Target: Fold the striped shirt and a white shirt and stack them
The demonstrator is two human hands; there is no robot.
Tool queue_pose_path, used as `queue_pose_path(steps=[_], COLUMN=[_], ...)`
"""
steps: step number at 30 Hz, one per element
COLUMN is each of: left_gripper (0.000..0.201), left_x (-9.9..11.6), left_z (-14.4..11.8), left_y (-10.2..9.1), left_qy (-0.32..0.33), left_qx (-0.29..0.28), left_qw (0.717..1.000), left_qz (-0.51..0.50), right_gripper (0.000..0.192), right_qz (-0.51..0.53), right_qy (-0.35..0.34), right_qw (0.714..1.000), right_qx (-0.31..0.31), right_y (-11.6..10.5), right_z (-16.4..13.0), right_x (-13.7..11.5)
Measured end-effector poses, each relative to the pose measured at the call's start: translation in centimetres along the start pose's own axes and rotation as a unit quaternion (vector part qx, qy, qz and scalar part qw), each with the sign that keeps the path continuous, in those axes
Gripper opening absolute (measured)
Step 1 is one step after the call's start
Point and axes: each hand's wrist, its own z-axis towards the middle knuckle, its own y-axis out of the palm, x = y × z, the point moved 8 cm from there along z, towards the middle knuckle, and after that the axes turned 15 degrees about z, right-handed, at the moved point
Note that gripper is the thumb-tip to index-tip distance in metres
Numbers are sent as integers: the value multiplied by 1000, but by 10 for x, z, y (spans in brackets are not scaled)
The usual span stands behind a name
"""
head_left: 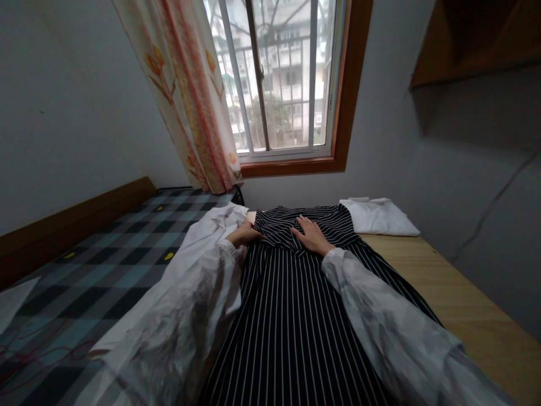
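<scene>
A black garment with thin white stripes [291,316] lies spread lengthwise on a wooden table [456,299]. My left hand [244,233] grips the garment's far left edge, fingers curled on the cloth. Flat on the garment's upper part rests my right hand [311,235], fingers apart and pressing down. Both my arms wear white sleeves. A white garment [198,237] lies under my left arm, beside the striped one.
A folded white cloth [378,217] sits at the table's far right corner. To the left is a bed with a checked blue and black sheet [105,259]. A window [279,79] with a floral curtain [190,90] faces me. A wooden shelf [477,39] hangs upper right.
</scene>
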Motion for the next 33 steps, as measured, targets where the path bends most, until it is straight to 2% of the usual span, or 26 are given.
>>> queue_pose_path(steps=[3, 6, 9, 13, 16, 18, 21, 25, 28, 33], left_gripper=[59, 59, 65, 78, 81, 70, 50, 44, 32, 27], left_x=[16, 54, 92, 118, 117, 110, 100, 94, 97, 97], left_z=[-1, -6, -17, -38, -54, -63, -77, -99, -109, -109], left_y=[4, 12, 29, 54, 65, 63, 55, 55, 59, 61], left_qy=[9, 92, 179, 240, 255, 252, 264, 288, 312, 304], left_qx=[-18, -26, -58, -139, -207, -219, -206, -215, -200, -160], left_qw=[1000, 995, 982, 958, 938, 939, 941, 913, 899, 910], left_qz=[3, 0, -9, -71, -109, -80, 46, 194, 235, 231], right_gripper=[72, 58, 43, 30, 24, 24, 33, 33, 28, 29], right_qz=[25, 93, 204, 288, 292, 293, 285, 260, 242, 220], right_qy=[-40, -63, -17, 58, 80, 92, 103, 108, 96, 63], right_qw=[998, 989, 973, 951, 950, 950, 952, 958, 963, 971], right_qx=[51, 93, 103, 93, 78, 63, 50, 59, 64, 70], right_y=[-9, -18, -20, -13, -5, 2, 10, 13, 12, 5], right_z=[0, 4, 14, 27, 36, 41, 50, 61, 66, 61], right_x=[-11, -19, -12, 4, 11, 15, 17, 17, 15, 13])
